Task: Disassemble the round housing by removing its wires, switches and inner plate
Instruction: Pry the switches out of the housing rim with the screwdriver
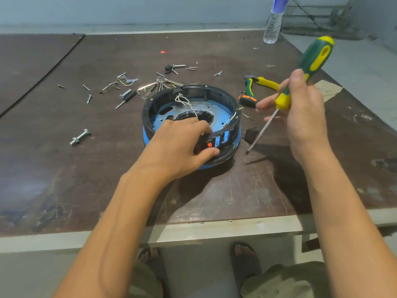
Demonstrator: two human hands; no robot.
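Round housing [191, 117], on table [86, 168]: left hand [182, 145] clamps the near wall at the red switch [209, 144], steadying it. Right hand [300, 112] holds screwdriver [285, 97], tip clear, apparently ready to pry.

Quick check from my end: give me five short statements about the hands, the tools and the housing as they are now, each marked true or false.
1. The right hand holds a screwdriver. True.
2. The screwdriver's tip is inside the round housing. False: it is outside, to the housing's right.
3. The left hand grips the housing's near wall at the red switch. True.
4. The white wires are already out of the housing. False: they sit inside it.
5. The pliers lie on the table. True.
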